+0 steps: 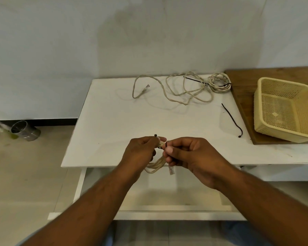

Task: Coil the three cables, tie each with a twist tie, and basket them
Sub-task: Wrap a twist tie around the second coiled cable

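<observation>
Both hands hold a coiled beige cable (157, 165) over the white table's front edge. My left hand (140, 150) grips the coil, and a black twist tie end (156, 135) sticks up from it. My right hand (183, 153) pinches the tie's other end against the coil. A clear plug (171, 170) dangles below. A loose beige cable (176, 89) sprawls at the back of the table. A smaller coiled cable (219, 83) lies at the back right with a black tie (196, 80) across it. Another black twist tie (231, 118) lies free. The yellow mesh basket (258, 110) is empty.
The basket stands on a brown wooden board (242, 82) at the right. The white table (114, 121) has a lower shelf (167, 208) under my forearms. On the floor to the left stands a metal can (25, 130).
</observation>
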